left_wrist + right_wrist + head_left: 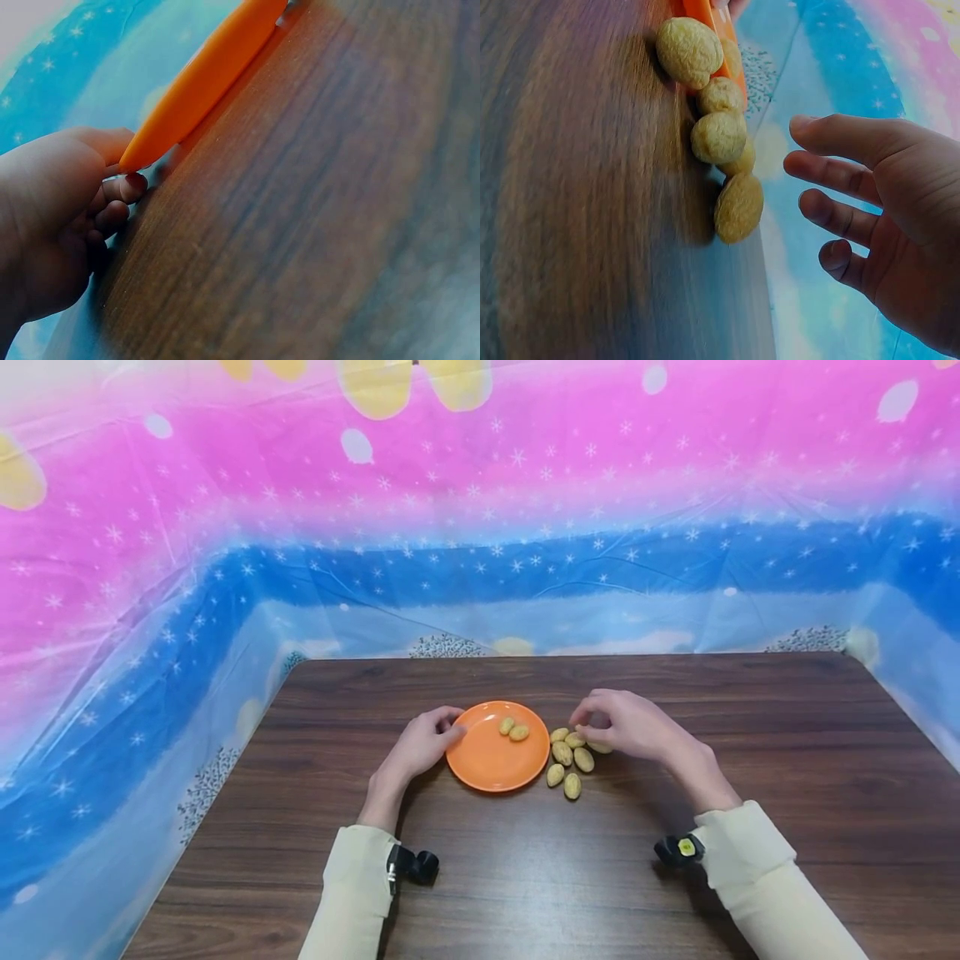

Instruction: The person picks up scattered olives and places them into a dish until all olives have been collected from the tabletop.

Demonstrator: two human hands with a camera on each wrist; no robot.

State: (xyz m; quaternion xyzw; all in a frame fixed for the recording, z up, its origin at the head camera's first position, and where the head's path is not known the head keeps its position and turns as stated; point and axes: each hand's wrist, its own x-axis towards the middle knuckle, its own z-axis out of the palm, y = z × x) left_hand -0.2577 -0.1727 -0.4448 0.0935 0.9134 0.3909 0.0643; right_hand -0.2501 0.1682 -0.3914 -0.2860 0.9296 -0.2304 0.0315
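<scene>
The orange plate (pixel 498 768) lies on the table with two yellowish-brown ovals (pixel 513 730) toward its far side. My left hand (pixel 420 743) grips the plate's left rim; in the left wrist view the thumb is above the rim and curled fingers are at its underside. Right of the plate sit several wrinkled, walnut-like ovals (pixel 562 753) in a loose cluster, also seen in the right wrist view (pixel 718 137). Over the far right of that cluster hovers my right hand (pixel 633 725), its fingers loosely bent, thumb and forefinger close together, nothing visible between them.
The dark wood-grain table (pixel 495 877) reaches back to a pink and blue patterned cloth (pixel 495 527), which hangs along the back and sides. Each sleeve cuff carries a small black camera (pixel 423 867).
</scene>
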